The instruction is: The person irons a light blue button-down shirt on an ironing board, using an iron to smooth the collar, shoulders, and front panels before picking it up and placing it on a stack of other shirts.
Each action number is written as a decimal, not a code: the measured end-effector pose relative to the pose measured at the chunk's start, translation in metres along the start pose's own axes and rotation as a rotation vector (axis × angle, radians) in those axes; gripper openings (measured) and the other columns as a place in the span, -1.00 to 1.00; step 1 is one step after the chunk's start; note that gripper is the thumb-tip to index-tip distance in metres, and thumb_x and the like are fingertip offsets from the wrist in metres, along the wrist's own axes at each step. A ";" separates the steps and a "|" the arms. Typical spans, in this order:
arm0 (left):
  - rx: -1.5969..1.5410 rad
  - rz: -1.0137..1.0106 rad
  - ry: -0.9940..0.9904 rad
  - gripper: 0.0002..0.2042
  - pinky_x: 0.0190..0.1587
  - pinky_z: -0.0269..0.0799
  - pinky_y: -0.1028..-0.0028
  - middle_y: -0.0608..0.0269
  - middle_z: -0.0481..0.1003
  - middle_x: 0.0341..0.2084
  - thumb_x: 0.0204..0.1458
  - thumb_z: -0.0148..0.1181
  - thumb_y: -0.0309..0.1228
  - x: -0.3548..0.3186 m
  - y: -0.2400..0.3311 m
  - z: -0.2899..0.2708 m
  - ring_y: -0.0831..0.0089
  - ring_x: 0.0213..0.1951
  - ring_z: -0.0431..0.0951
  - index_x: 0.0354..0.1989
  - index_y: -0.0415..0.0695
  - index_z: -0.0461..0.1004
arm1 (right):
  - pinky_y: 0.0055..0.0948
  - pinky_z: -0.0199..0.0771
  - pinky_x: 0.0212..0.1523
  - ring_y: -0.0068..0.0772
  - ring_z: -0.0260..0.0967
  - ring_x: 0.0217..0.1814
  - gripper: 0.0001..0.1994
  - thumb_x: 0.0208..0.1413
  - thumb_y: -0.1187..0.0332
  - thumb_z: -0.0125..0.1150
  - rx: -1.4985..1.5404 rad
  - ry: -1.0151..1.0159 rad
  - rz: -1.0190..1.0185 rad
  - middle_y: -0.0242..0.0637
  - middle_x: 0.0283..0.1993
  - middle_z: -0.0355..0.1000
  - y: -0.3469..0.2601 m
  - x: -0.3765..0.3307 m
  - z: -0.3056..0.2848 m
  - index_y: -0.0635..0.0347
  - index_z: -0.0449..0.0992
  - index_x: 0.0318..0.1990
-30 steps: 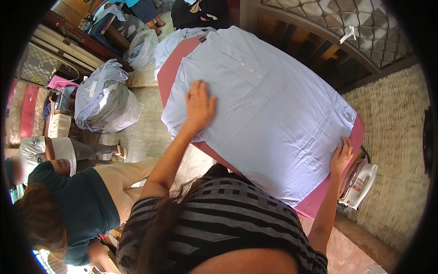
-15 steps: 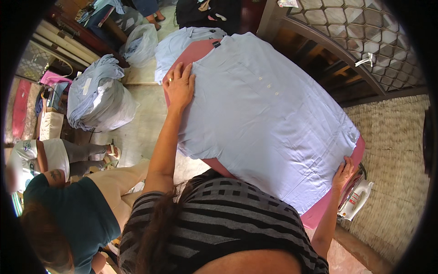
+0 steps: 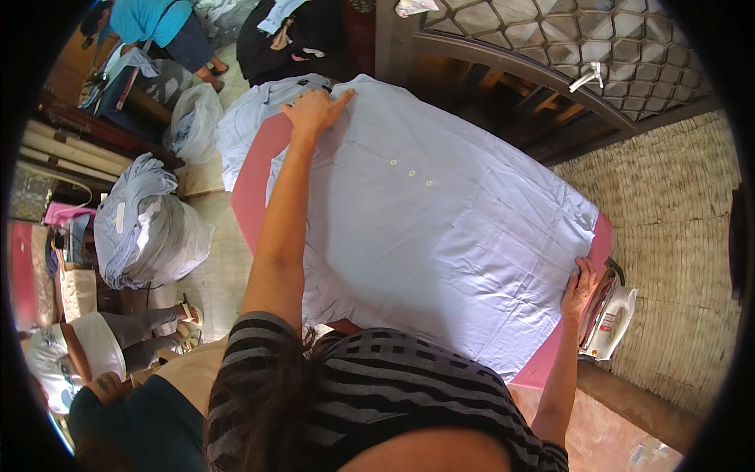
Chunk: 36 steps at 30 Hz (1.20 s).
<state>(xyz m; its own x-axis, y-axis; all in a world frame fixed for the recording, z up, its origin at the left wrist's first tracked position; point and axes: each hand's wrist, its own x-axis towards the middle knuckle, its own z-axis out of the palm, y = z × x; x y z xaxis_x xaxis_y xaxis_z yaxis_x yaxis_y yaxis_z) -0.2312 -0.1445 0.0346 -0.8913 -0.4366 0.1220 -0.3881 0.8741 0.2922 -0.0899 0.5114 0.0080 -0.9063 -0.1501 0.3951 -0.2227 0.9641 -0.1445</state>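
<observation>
A light blue shirt (image 3: 377,236) with a few pale buttons lies spread over a dark pink ironing board (image 3: 258,169). My left hand (image 3: 317,112) reaches to the far neck end of the shirt, fingers spread, palm down; it partly covers the neckline. On the right, my right hand (image 3: 580,287) rests with fingers extended at the shirt's hem, by the board's edge. Just beyond that hand a white iron (image 3: 612,324) stands at the board's right end. Small creases run across the cloth near the hem.
More light blue clothes (image 3: 244,118) are heaped beyond the board. Stuffed plastic bags (image 3: 177,240) sit on the floor at left. A lattice door (image 3: 629,71) stands at far right. People are at left, including one in a white top (image 3: 94,346) and one in blue (image 3: 153,31).
My left hand has moved from the shirt's left shoulder edge to its neckline. My right hand stays at the hem. The view has shifted, bringing a person in blue into sight.
</observation>
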 end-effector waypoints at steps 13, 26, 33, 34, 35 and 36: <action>-0.351 0.393 0.514 -0.69 0.00 0.36 0.30 0.07 0.51 -0.11 0.07 0.24 -0.41 0.011 -0.030 0.016 0.12 -0.05 0.49 0.01 -0.05 0.45 | -0.16 0.06 0.30 -0.10 0.23 0.27 -0.71 0.20 0.41 0.04 0.046 -0.003 0.046 -0.17 0.20 0.35 -0.013 0.001 -0.003 0.11 0.48 0.07; 0.233 0.370 0.046 -0.45 0.31 -0.16 -0.27 0.17 0.01 0.46 0.26 -0.08 0.00 -0.111 0.013 0.022 -0.01 0.45 -0.04 0.41 0.18 0.17 | -0.24 0.21 0.17 -0.17 0.34 0.16 -0.70 0.11 0.48 0.14 0.244 0.079 0.205 -0.24 0.14 0.42 -0.014 0.004 -0.003 0.04 0.59 0.00; -0.516 0.989 0.104 -0.59 0.27 0.13 0.02 -0.02 0.35 0.21 0.17 0.17 -0.27 -0.231 0.236 0.021 0.03 0.27 0.29 0.15 -0.17 0.42 | -0.20 0.22 0.23 -0.09 0.27 0.18 -0.49 -0.02 0.45 0.26 0.307 -0.189 0.032 -0.27 0.29 0.27 0.002 0.007 -0.042 0.04 0.46 0.18; -0.729 1.072 -0.040 -0.63 0.25 0.19 0.06 0.01 0.41 0.15 0.12 0.22 -0.30 -0.253 0.275 0.036 0.09 0.22 0.36 0.05 -0.23 0.47 | -0.17 0.22 0.25 -0.05 0.21 0.22 -0.40 -0.07 0.42 0.29 0.284 -0.233 -0.027 -0.33 0.33 0.23 0.009 0.008 -0.043 -0.02 0.41 0.24; -0.884 1.097 -0.198 -0.68 0.23 0.24 0.09 0.05 0.47 0.08 0.09 0.25 -0.33 -0.272 0.307 0.049 0.12 0.17 0.42 -0.03 -0.24 0.50 | -0.15 0.21 0.25 -0.03 0.20 0.23 -0.38 -0.09 0.40 0.29 0.273 -0.265 -0.020 -0.36 0.34 0.22 0.010 0.009 -0.045 -0.05 0.40 0.24; -0.822 1.098 -0.344 -0.63 0.25 0.22 0.09 0.07 0.43 0.13 0.10 0.24 -0.32 -0.286 0.333 0.065 0.12 0.21 0.38 0.05 -0.21 0.46 | -0.13 0.20 0.26 -0.02 0.18 0.24 -0.36 -0.11 0.38 0.30 0.263 -0.297 -0.015 -0.38 0.34 0.21 0.006 0.014 -0.049 -0.07 0.39 0.25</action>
<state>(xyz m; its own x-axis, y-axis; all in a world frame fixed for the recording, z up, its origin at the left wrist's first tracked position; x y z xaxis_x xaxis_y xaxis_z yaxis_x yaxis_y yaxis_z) -0.1211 0.2854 0.0358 -0.7044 0.5521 0.4461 0.6691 0.3067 0.6770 -0.0861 0.5259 0.0570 -0.9581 -0.2580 0.1245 -0.2863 0.8782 -0.3832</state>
